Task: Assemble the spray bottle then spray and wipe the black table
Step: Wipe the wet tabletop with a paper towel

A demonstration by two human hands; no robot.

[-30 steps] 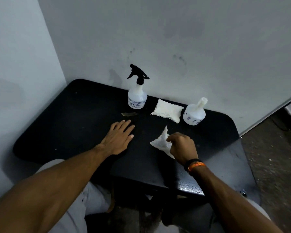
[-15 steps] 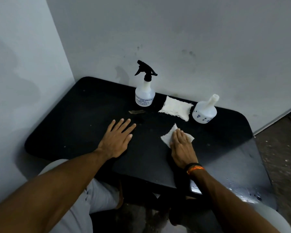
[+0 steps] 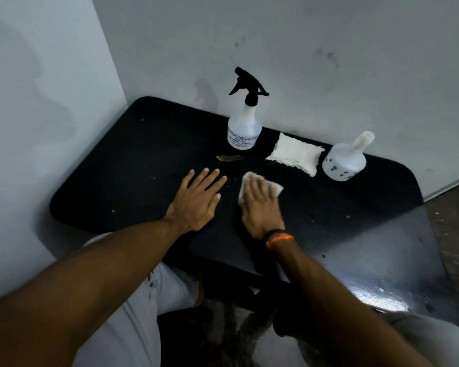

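Since the earlier frame, right hand [image 3: 260, 205] has slid its tissue [image 3: 274, 187] leftward beside the left hand [image 3: 196, 201]. Both hands' fingers lie flat on the worktop [image 3: 117, 181] at centre frame. Spray bottle [image 3: 244, 120] stands upper centre. Risk: a long stroke topples it.

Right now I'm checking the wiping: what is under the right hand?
A white tissue lies flat on the black table under the right hand, which presses it with straight fingers. Its corners show past the fingers; its middle and the table beneath are covered.
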